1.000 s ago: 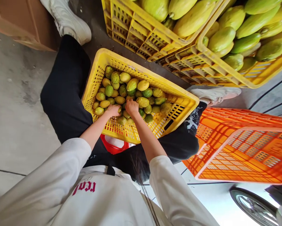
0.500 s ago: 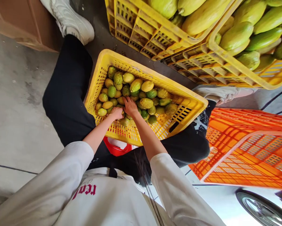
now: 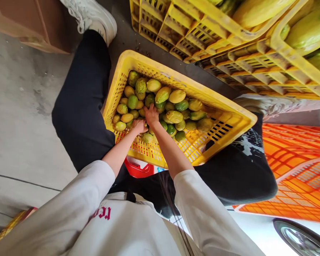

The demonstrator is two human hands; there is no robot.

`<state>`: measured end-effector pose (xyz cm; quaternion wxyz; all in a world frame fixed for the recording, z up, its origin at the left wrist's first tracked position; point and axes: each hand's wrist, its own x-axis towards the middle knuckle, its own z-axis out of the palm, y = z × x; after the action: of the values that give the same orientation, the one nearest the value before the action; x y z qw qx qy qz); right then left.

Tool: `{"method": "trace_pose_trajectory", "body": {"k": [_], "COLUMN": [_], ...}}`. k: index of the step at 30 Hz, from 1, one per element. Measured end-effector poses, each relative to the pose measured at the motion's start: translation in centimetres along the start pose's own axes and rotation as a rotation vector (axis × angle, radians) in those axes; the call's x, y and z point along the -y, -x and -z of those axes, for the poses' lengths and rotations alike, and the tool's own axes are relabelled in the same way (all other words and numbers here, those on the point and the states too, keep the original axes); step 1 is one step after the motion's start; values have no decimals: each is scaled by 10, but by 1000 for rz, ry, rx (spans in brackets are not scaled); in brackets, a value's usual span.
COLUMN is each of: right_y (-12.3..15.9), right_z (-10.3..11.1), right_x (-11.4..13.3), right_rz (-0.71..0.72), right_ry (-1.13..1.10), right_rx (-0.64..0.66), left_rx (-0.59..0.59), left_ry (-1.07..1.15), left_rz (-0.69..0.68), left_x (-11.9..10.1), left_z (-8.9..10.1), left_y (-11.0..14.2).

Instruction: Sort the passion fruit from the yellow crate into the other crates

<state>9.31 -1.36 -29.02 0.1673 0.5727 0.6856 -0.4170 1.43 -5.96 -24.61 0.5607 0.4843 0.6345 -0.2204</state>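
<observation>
A yellow slotted crate [image 3: 229, 117] sits between my knees, holding several small green and yellow fruits [image 3: 176, 96]. Both my hands reach down into the pile at its near left part. My left hand [image 3: 139, 125] is curled with its fingers closed among the fruits; what it grips is hidden. My right hand [image 3: 151, 115] lies on top of the fruits just beyond, fingers bent and pressed onto a fruit underneath. The two hands almost touch.
Two big yellow crates [image 3: 229, 46] of large green-yellow fruits stand beyond. An orange crate [image 3: 304, 167] lies at the right. A red stool [image 3: 138, 170] is under me, a brown box [image 3: 29, 25] at the top left, a wheel [image 3: 301, 236] at the bottom right.
My right hand has moved a little further into the pile, away from me. My left hand stays closed at the near edge. The camera has tilted, shifting the crates up and right.
</observation>
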Motion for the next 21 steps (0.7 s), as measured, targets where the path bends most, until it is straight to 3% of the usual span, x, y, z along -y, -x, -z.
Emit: {"method": "trace_pose_trajectory", "body": {"k": [5, 11, 15, 19, 21], "right_y": [-7, 1, 23, 60, 80], "right_z": [-13, 13, 34, 34, 30], "right_x": [8, -23, -38, -42, -40], "right_rz": [-94, 168, 158, 67, 5], "right_ry": [-210, -248, -455, -683, -1015], "right_rx": [-92, -9, -141, -229, -256], "left_rx": [50, 45, 8, -75, -137], "left_ry": [-9, -32, 4, -12, -12], "left_rz": [-20, 10, -12, -3, 16], "left_x": [-4, -21, -25, -11, -2], "left_z": [8, 16, 18, 22, 24], "left_y": [5, 21, 39, 60, 69]}}
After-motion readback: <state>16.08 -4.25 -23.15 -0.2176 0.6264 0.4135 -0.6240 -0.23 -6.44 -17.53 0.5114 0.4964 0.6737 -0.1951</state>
